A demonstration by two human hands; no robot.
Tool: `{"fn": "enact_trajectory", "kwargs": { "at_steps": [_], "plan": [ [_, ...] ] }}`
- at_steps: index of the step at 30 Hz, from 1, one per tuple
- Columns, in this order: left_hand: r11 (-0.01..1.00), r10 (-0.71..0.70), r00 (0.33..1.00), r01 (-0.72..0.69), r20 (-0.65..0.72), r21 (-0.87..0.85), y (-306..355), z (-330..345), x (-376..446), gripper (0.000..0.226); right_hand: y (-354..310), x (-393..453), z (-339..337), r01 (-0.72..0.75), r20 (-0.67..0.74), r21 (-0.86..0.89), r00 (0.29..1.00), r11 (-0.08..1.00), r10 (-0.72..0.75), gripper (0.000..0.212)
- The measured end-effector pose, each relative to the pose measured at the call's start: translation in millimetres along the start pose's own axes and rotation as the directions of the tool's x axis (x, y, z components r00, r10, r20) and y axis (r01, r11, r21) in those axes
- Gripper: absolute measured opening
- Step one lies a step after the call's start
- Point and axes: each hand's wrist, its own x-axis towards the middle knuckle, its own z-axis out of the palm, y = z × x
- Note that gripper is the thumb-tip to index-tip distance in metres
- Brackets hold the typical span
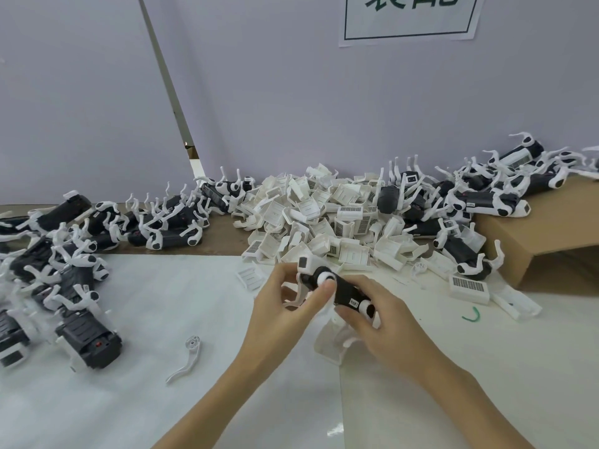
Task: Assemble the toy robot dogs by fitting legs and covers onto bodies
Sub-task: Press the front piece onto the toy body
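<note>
Head view shows both hands, left hand [285, 306] and right hand [379, 315], gripping one black dog body [348, 294] mid-desk, with legged dogs [64, 277] heaped at the left edge and loose white covers [324, 215] piled behind, so plenty seems left.

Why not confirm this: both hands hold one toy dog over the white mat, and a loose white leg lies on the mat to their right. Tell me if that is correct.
One detail is wrong. In the head view the loose leg lies on the mat to the left of the hands, not the right. The left hand and right hand do hold one toy dog over the mat.
</note>
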Motion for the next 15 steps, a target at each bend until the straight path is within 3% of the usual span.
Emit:
{"fn": "enact_trajectory", "kwargs": {
  "at_steps": [2, 6, 9, 12, 15],
  "plan": [
    [0.999, -0.037, 0.999, 0.037, -0.002, 0.009, 0, -3, 1, 0.056, -2, 0, -1, -0.004, -0.054, 0.020, 0.999, 1.000, 0.005, 0.040],
    [0.968, -0.133, 0.986, 0.150, 0.099, -0.201, -3, -13, 9, 0.059, -8, 3, -7, -0.075, -0.069, 0.358, 0.992, 0.931, 0.107, 0.039],
    [0.966, -0.047, 0.974, 0.101, 0.223, -0.239, -10, -25, 16, 0.049, -9, 4, -9, 0.008, -0.097, 0.422, 0.995, 0.907, 0.036, 0.048],
    [0.989, 0.147, 0.938, -0.129, 0.315, -0.077, -16, -45, 27, 0.055, -6, 1, -16, 0.168, -0.131, 0.196, 0.981, 0.966, -0.144, 0.070],
    [0.865, 0.286, 0.899, -0.391, 0.333, 0.313, -25, -55, 33, 0.074, -1, 2, -17, 0.301, -0.060, -0.266, 0.943, 0.916, -0.327, 0.086]
  ]
}}
